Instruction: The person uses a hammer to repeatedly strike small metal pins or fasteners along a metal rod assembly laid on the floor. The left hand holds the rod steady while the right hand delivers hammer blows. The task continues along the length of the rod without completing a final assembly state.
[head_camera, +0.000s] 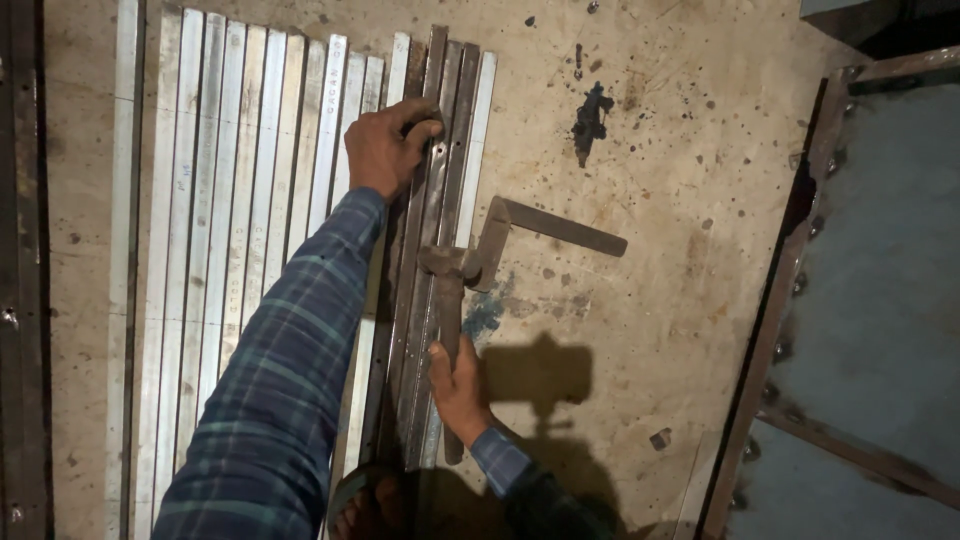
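Rusty L-square (545, 235), dark stain (592, 118), metal frame (775, 300) at rt.

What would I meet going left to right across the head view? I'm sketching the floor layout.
Dark steel rail → pale metal bars → left hand → hammer → steel square → dark frame.

One head camera looks steeply down, close above the floor (640, 130); no second view.

Stained workbench top (680, 130), row of metal bars (230, 200) lying lengthwise, steel angle square (545, 232) beside them
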